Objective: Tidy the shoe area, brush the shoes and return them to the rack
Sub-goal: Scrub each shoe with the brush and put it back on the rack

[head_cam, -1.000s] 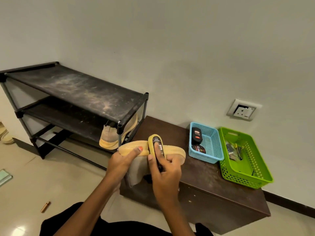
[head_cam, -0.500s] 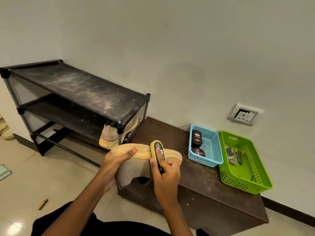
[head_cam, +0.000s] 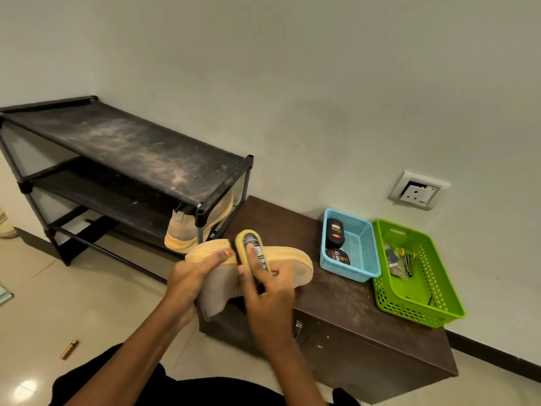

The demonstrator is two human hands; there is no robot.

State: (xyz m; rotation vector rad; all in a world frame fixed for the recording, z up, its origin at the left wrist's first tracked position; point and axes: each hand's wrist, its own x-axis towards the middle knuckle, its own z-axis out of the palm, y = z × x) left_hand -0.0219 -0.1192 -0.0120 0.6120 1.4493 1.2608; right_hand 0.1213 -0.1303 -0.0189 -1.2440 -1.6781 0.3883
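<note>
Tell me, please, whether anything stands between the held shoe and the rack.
Nothing visible does. The shoe is held close to the rack; a second shoe fills only a lower shelf's right end.

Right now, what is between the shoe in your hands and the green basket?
The blue basket, on the brown cabinet, sits between shoe and green basket; the head view shows it.

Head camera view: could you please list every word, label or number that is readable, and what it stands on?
"herry": script on the dark round tin in the blue basket; the first letter is unclear.
Label on the black container in that basket: too small to read.
Label on the yellow brush that the right hand holds on the shoe: blurred, unreadable.
</note>
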